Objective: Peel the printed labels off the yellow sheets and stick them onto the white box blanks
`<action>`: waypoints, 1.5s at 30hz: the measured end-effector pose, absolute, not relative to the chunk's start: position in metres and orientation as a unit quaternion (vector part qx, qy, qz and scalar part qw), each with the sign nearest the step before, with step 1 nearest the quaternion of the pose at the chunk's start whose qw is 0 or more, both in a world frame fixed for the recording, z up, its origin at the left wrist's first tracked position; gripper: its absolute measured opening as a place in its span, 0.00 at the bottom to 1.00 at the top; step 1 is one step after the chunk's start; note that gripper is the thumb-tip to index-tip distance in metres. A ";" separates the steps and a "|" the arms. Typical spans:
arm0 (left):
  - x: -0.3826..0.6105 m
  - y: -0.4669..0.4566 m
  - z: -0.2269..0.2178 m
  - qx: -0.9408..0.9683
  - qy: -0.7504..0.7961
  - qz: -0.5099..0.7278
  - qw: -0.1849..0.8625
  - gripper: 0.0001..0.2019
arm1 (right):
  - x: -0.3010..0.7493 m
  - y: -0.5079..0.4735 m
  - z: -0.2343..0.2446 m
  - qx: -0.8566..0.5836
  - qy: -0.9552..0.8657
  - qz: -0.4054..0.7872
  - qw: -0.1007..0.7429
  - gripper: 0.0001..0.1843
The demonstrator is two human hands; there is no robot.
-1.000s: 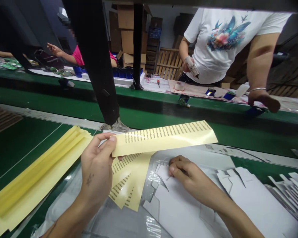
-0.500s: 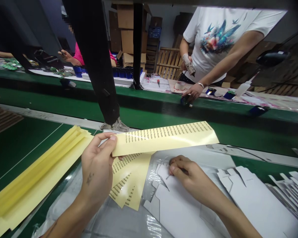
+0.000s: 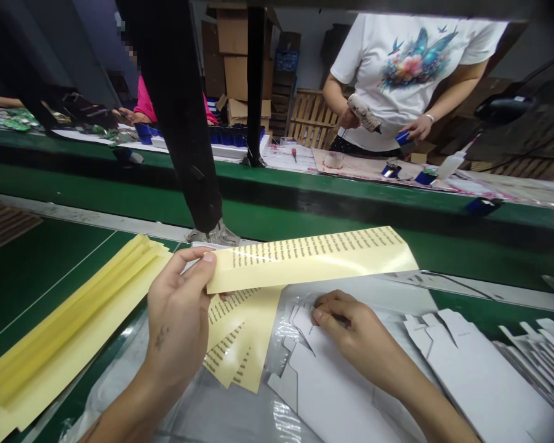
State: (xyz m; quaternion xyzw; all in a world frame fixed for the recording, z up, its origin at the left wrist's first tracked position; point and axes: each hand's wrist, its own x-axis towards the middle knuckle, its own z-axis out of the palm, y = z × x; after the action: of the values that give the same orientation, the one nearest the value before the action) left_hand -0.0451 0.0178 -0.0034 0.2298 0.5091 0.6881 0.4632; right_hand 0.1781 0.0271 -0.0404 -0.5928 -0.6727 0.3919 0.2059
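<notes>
My left hand (image 3: pixel 178 320) pinches the left end of a long pale-yellow label strip (image 3: pixel 314 258) printed with rows of small black text, holding it level above the table. More printed strips (image 3: pixel 240 338) fan out below it, tucked under the same hand. My right hand (image 3: pixel 346 329) rests with fingertips pressed on a flat white die-cut carton blank (image 3: pixel 332 387), near its top flap. Whether anything sits under the fingertips is hidden.
A stack of plain yellow backing strips (image 3: pixel 60 332) lies at the left on the green belt (image 3: pixel 37 271). More white carton blanks (image 3: pixel 484 375) spread right. A black post (image 3: pixel 184 123) stands ahead. Across the line a person in a white shirt (image 3: pixel 410 67) holds a tool and a blue item.
My hands and the strip have barely moved. The person opposite lifted their hand from the far belt and now holds a small blue item up near the chest.
</notes>
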 end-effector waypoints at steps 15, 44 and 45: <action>-0.045 0.014 -0.004 0.235 0.493 0.693 0.470 0.12 | 0.177 0.024 -0.039 -0.613 -0.645 0.381 0.250 0.15; -0.045 0.012 -0.008 0.216 0.487 0.679 0.505 0.20 | 0.191 0.025 -0.041 -0.613 -0.633 0.398 0.257 0.12; -0.044 0.012 -0.009 0.215 0.489 0.678 0.504 0.20 | 0.195 0.022 -0.036 -0.617 -0.634 0.390 0.254 0.14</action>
State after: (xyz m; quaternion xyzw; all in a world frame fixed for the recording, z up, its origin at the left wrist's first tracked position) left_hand -0.0441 0.0117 -0.0087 0.2148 0.4892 0.6784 0.5043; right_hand 0.1952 0.0223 -0.0357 -0.6172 -0.6344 0.3897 0.2545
